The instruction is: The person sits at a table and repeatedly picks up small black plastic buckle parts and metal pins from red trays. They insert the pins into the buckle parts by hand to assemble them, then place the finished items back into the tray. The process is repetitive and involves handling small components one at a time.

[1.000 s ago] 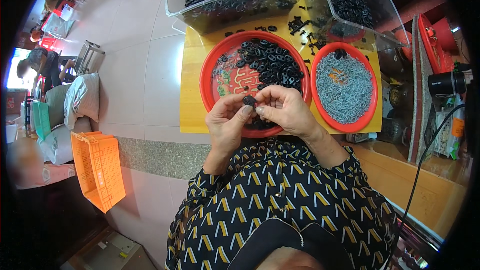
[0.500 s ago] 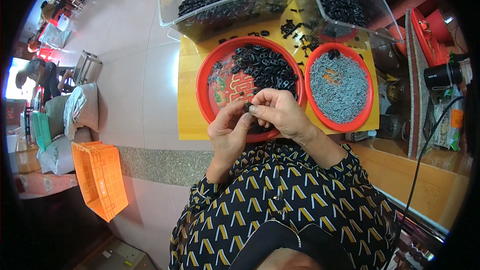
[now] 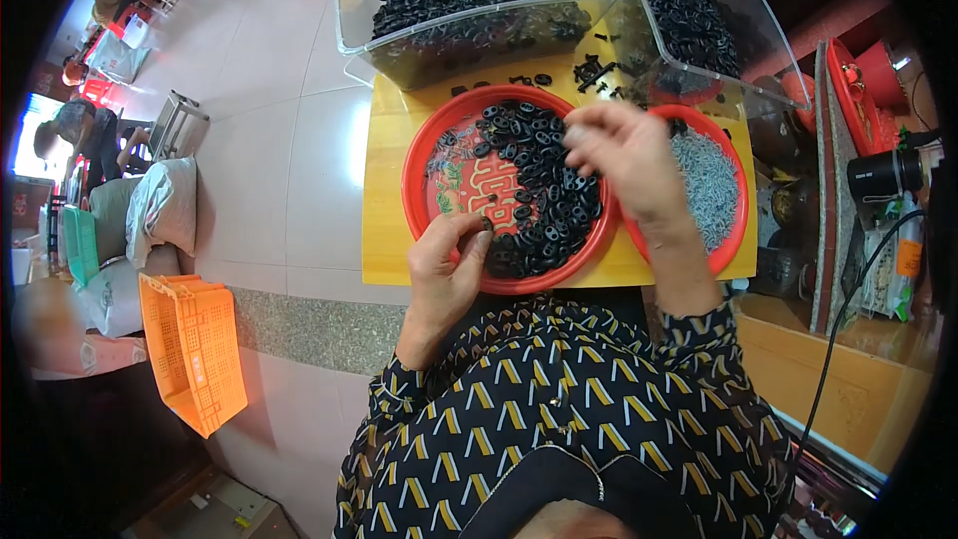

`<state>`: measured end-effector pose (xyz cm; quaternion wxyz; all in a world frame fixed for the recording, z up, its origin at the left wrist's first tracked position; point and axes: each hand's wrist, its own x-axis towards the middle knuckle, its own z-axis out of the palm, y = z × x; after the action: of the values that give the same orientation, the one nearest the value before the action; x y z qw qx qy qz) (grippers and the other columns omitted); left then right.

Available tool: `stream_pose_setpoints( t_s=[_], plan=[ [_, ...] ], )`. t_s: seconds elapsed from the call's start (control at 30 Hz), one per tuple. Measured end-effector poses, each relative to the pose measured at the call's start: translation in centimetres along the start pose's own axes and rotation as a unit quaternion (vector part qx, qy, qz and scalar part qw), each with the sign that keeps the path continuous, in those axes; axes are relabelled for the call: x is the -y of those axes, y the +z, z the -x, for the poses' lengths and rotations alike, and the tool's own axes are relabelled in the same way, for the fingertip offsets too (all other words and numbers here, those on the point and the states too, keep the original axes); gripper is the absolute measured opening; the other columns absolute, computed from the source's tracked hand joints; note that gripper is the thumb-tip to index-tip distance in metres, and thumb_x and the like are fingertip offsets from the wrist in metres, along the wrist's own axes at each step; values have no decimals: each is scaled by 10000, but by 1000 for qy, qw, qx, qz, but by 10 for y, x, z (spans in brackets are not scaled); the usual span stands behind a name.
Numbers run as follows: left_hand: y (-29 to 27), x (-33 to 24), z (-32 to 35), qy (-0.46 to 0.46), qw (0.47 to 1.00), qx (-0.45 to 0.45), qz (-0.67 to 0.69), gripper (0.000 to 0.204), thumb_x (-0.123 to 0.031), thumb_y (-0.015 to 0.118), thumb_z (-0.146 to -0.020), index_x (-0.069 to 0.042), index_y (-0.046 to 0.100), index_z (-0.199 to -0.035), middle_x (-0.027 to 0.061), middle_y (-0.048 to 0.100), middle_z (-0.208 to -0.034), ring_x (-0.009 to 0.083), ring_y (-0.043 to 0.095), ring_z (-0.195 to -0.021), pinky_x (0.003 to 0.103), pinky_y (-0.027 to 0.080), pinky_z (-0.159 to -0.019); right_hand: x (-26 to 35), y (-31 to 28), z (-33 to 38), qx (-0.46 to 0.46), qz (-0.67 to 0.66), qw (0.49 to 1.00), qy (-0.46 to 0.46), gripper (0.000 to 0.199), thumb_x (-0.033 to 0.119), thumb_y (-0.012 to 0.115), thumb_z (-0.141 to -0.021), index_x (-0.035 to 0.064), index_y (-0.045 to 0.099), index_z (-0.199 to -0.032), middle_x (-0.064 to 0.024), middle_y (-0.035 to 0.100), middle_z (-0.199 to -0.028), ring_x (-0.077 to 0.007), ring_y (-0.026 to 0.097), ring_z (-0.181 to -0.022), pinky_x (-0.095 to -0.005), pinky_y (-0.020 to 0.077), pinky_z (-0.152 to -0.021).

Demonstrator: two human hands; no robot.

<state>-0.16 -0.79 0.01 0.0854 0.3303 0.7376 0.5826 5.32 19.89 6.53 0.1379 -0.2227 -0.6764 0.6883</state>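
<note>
My left hand [image 3: 447,262] is at the near left rim of a red round tray [image 3: 411,165]. Its thumb and forefinger are pinched together, with a dark speck at their tips too small to name. Inside the tray lie many black oval plastic pieces with two holes [image 3: 539,178], heaped to the right, and some small grey metal bits at the left. My right hand [image 3: 631,155], smeared by motion, hovers over the gap between this tray and a red oval tray [image 3: 736,155] of silvery screws [image 3: 707,185]. Whether its fingers hold anything is hidden by the blur.
Two clear plastic bins [image 3: 479,25] [image 3: 699,30] of black parts stand at the back of the yellow tabletop [image 3: 387,230]. Loose black pieces [image 3: 591,72] lie before them. An orange crate [image 3: 195,349] is on the floor at left; a black cable [image 3: 843,324] hangs at right.
Both hands were together at a small black piece over the tray's near side. My right hand has left and moved up and right; my left hand stays almost in place, still pinched.
</note>
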Motion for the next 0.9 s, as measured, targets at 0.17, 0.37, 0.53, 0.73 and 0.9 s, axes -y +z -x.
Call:
stream_pose_setpoints(
  t_s=[0.17,0.37,0.53,0.73,0.9],
  plan=[
    [-9,8,-5,31,998,-21,-46,154,57,605,-700,24,567,-846,129,565,-746,197,552,-619,261,442,-559,-44,32,-15,25,410,877,-248,99,84,551,-701,28,601,-767,-128,541,-737,-259,541,-742,-365,441,-666],
    [-17,11,-13,43,995,-17,-84,128,29,616,-714,36,568,-832,100,563,-764,125,541,-643,244,439,-573,-56,54,-36,68,583,768,-256,103,70,545,-669,45,601,-752,-146,523,-814,-299,500,-827,-390,426,-707],
    [-25,5,-33,51,989,-5,-141,147,-6,612,-701,10,573,-841,141,567,-805,277,569,-709,321,459,-617,-62,57,-38,77,613,741,-263,130,70,548,-655,11,576,-768,-142,521,-797,-284,497,-814,-385,423,-695],
    [-18,18,-63,136,959,26,-248,162,-4,603,-673,2,585,-834,139,564,-832,297,552,-762,351,451,-657,-60,52,-38,69,592,739,-313,94,60,547,-652,13,547,-733,-141,519,-785,-282,504,-788,-390,418,-677],
    [-1,22,-83,116,925,77,-355,200,2,590,-654,-10,591,-854,141,554,-842,319,527,-822,370,438,-702,-56,32,-35,3,363,906,-218,44,47,513,-740,30,534,-775,-92,527,-764,-221,530,-716,-333,432,-607]
  ],
)
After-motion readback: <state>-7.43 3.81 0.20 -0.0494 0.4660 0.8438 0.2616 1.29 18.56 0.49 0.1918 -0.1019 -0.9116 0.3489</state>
